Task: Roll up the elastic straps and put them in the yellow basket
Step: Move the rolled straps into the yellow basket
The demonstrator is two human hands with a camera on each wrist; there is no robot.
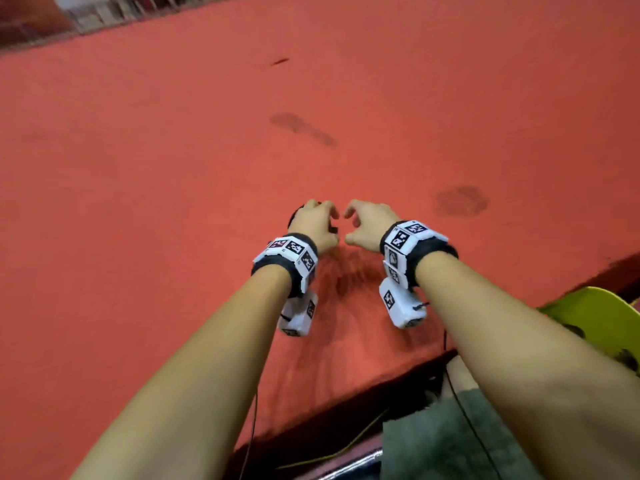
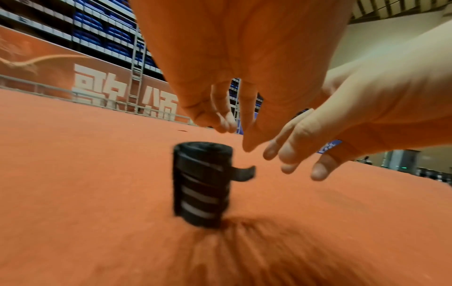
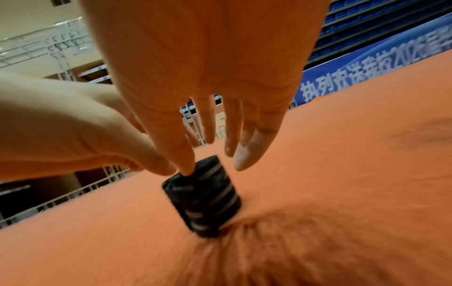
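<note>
A black elastic strap with pale grey stripes, rolled into a tight upright cylinder (image 2: 201, 185), stood on end on the red cloth-covered counter (image 1: 173, 168), and everything else sat in relation to it. A short loose tab of the strap stuck out from the roll's upper side toward the right hand. The cloth just on the near side of the roll was bunched into dark radiating wrinkles. The left hand (image 1: 317, 223) hovered directly above the roll with its fingers loosely curled downward; in the left wrist view they were clear of the roll's top and gripped nothing. The right hand (image 1: 369, 225) hung just beside the roll, fingers relaxed and pointing down; in the right wrist view one fingertip (image 3: 187, 170) lay at the roll's top edge, though blur hid whether it actually touched. Both wrists wore black bands carrying white blocks with black square markers. A yellow-green plastic basket (image 1: 602, 317) sat well apart from the roll, beyond the counter's near edge by the right forearm.
</note>
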